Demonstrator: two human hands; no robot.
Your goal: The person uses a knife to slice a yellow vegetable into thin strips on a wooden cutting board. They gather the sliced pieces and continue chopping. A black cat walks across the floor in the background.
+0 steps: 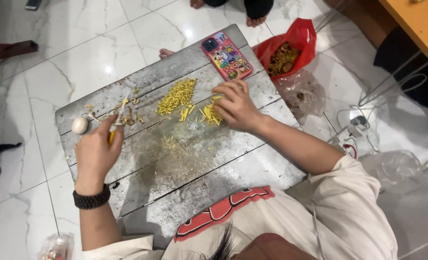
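Grey wooden board [185,168]: near half bare, room to work. Yellow cut pile [177,96] sits mid-board toward the far edge, done; loose strips [211,114] remain. Right hand [237,107] pinches those strips; left hand [96,153] is clamped on a yellow-handled knife [112,135] near the left edge.

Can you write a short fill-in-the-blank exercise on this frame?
1. The left hand wears a dark braided ____ at the wrist.
2. The right hand rests on small ____ sticks.
3. The phone lies on the grey wooden ____.
4. The bag on the floor is ____.

Missing: bracelet; yellow; board; red
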